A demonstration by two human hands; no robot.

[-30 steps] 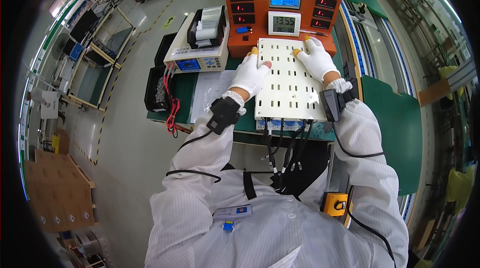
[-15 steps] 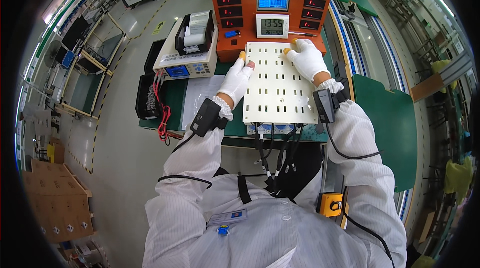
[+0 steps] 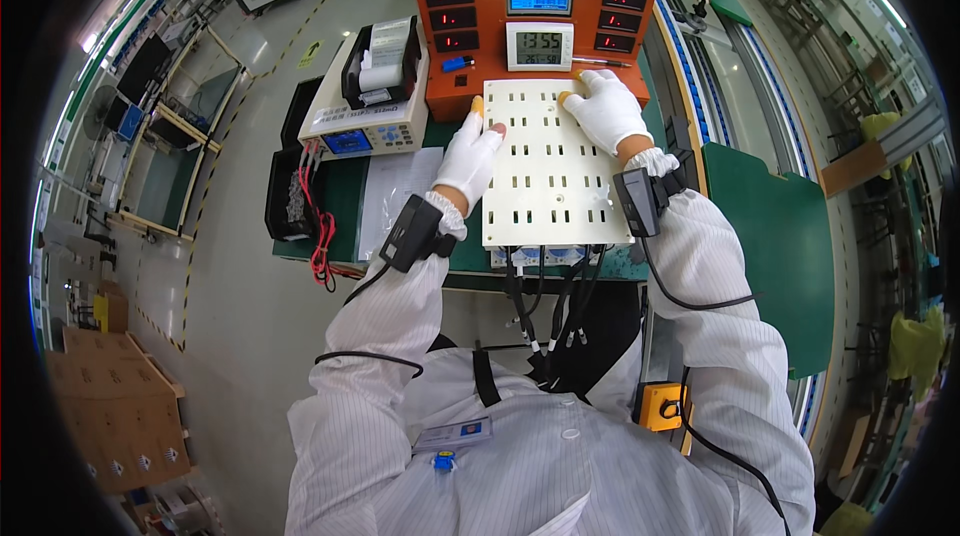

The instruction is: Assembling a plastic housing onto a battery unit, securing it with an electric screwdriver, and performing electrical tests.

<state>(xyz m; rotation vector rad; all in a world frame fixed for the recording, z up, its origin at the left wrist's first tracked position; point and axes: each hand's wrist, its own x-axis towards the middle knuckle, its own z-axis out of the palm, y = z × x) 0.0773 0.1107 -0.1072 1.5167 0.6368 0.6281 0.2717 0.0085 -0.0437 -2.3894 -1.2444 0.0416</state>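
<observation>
A white rectangular plate [image 3: 545, 164] with rows of small slots lies before me, over blue-and-white parts [image 3: 550, 256] that show under its near edge. My left hand [image 3: 470, 158], in a white glove with bare or yellow-covered fingertips, grips the plate's left edge with the thumb on top. At the far right edge, my right hand [image 3: 608, 116], gloved alike, holds the plate, its thumb and fingers over the far corner. The fingers' undersides are hidden. Black cables [image 3: 565, 301] with pale ends hang from the near side toward my lap.
Behind the plate stands an orange tester [image 3: 465, 76] with red displays and a small digital clock [image 3: 540, 46]. To its left are a white meter [image 3: 385, 136] carrying a label printer [image 3: 383, 61], red leads [image 3: 325, 246] and a black bin [image 3: 288, 196]. A roller conveyor [image 3: 700, 66] runs along the right.
The view has shifted slightly, so the tester and meter appear a little further left. Both hands stay at the plate's edges, with hardly any movement on it.
</observation>
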